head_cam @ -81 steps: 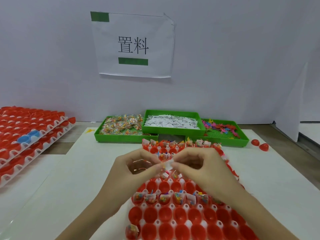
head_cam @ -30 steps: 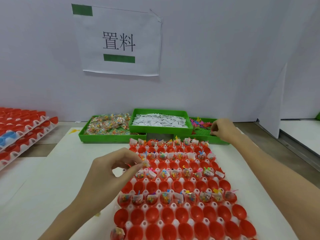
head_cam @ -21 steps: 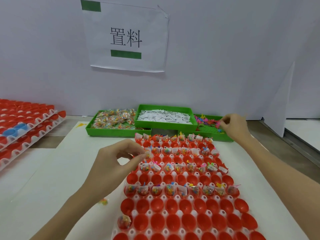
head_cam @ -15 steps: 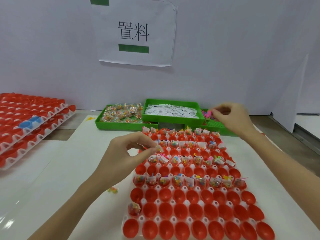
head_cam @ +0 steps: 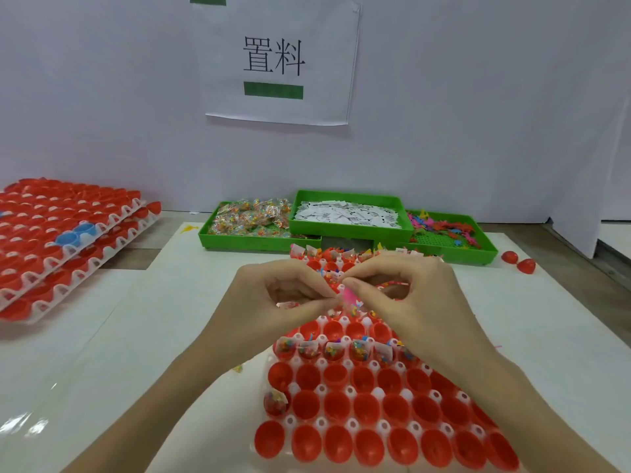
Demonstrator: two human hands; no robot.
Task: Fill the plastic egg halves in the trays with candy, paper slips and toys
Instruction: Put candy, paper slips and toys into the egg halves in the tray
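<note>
A white tray (head_cam: pixel 321 390) of red egg halves (head_cam: pixel 336 407) lies in front of me. Its far rows hold candy packets and slips, while the near rows are bare. My left hand (head_cam: pixel 273 302) and my right hand (head_cam: pixel 413 298) meet above the tray's middle. My right hand pinches a small pink toy (head_cam: pixel 349 297) at the fingertips. My left hand pinches a small candy packet with a slip (head_cam: pixel 288 304), its fingertips touching the toy. Three green bins stand behind: candy (head_cam: pixel 252 220), paper slips (head_cam: pixel 348 215), toys (head_cam: pixel 444 230).
Stacked trays of red egg halves (head_cam: pixel 65 230), with two blue halves (head_cam: pixel 76 233), sit at the left. Two loose red halves (head_cam: pixel 517 262) lie at the right. A white sheet (head_cam: pixel 164 302) covers the table, and a paper sign (head_cam: pixel 276 59) hangs on the back wall.
My right hand came back from the toy bin with a pink toy and met my left hand over the tray. The view tilted down.
</note>
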